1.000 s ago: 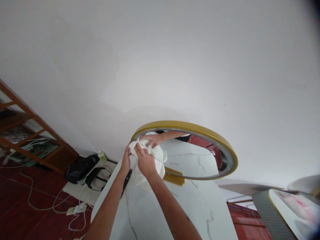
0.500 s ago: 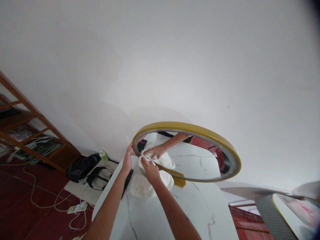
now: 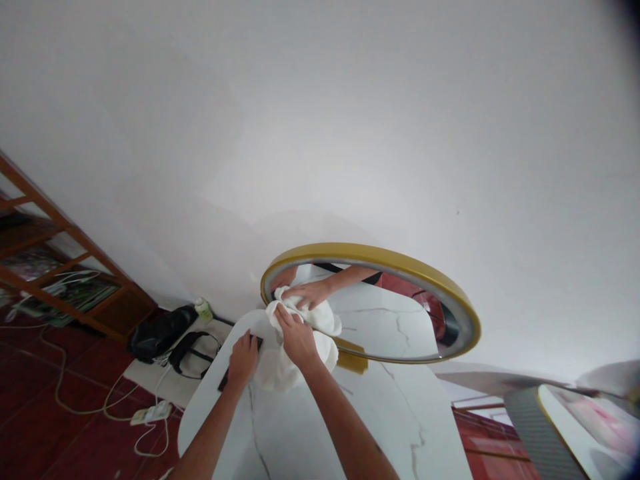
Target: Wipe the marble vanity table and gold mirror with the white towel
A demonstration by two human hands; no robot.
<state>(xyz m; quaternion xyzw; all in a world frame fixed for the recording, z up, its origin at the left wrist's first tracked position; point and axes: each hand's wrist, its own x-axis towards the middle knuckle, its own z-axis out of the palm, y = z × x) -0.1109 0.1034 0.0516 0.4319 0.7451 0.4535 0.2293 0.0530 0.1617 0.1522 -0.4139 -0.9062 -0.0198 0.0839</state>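
A round mirror [image 3: 385,320] with a gold frame stands tilted on a white marble-patterned table [image 3: 370,427]. My right hand [image 3: 299,339] presses a bunched white cloth [image 3: 277,367] against the mirror's lower left edge. Part of the cloth drapes down onto the tabletop. Near the table's left side, my left hand [image 3: 243,357] is closed over a flat black object [image 3: 223,383], its ends sticking out on both sides; its exact kind is hidden. Both hands and the cloth show as reflections in the glass.
Left of the table, a low pale surface holds a black bag [image 3: 163,333], a black strap-like item [image 3: 193,353] and a small bottle [image 3: 203,309]. A power strip [image 3: 151,413] and cables lie there. A wooden shelf [image 3: 75,267] leans into view at far left.
My left hand has let go of the mirror's left rim and come down onto the black object, which has turned and shifted left. The right hand and cloth have moved slightly up and left.
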